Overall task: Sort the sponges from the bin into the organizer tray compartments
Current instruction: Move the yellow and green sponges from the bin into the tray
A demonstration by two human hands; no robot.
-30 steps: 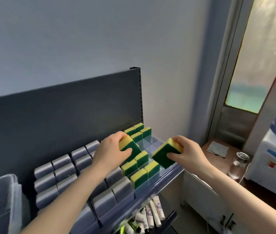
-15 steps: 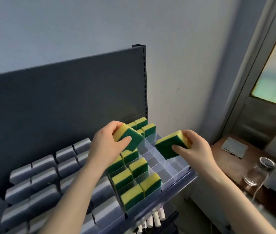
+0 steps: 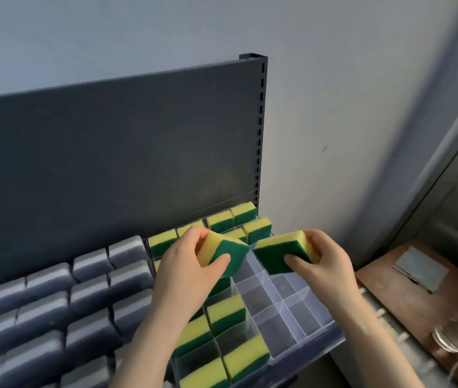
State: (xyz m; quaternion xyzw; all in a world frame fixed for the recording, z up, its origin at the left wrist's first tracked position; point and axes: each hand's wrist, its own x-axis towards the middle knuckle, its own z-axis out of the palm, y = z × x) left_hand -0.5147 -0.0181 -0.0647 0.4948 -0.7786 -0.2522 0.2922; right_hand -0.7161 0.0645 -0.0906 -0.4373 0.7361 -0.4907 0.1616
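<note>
L hand [image 3: 184,271] & R hand [image 3: 324,264] each w/ fingers clamped on a sponge above organizer tray [image 3: 292,312]

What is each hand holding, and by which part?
Left hand: one sponge, by its left end, thumb on the green face. Right hand: second sponge, by its right end.
</note>
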